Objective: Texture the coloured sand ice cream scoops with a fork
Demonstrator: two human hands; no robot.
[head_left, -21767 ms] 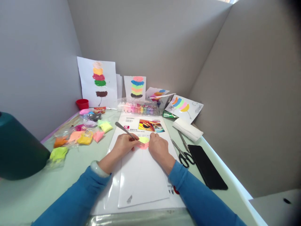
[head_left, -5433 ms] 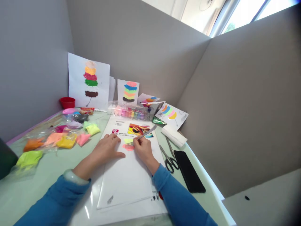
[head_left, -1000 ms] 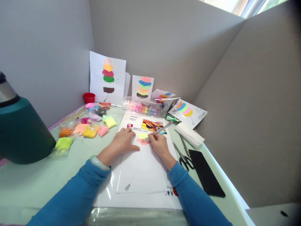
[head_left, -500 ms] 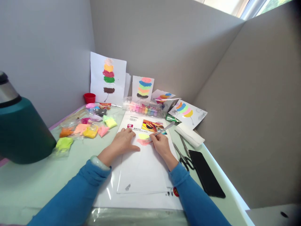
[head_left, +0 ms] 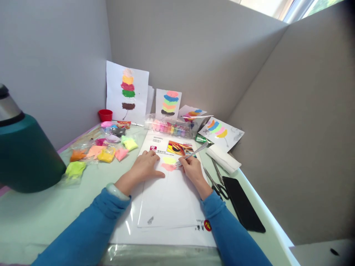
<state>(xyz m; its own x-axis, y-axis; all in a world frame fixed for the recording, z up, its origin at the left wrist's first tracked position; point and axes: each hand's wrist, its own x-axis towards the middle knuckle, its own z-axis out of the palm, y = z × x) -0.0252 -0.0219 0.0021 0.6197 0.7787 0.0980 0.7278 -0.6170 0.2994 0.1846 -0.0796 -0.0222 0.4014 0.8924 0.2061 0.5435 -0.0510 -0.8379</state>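
Observation:
My right hand [head_left: 191, 169] is closed round a silver fork [head_left: 197, 150], its handle slanting up to the right. The tines lie at the right edge of a pink clay patch [head_left: 167, 167] on a white sheet of paper [head_left: 169, 207]. Just above the pink sits a yellow clay patch [head_left: 169, 160]. My left hand [head_left: 145, 166] rests flat on the left of the sheet, thumb stretched out towards the patches and fingers apart. Under the sheet is a printed paper pack [head_left: 179, 147].
Bagged clay pieces [head_left: 106, 154] lie left, near a teal bottle [head_left: 27, 155]. Behind are a red cup [head_left: 105, 115], a clear plastic case [head_left: 170, 127] and propped pictures [head_left: 128, 92]. Rightward are scissors [head_left: 219, 189], a white roll [head_left: 224, 159] and a black phone-like slab [head_left: 244, 205].
My right hand and the fork have shifted slightly to the right, so the tines cover less of the pink patch. My left hand has stayed in place.

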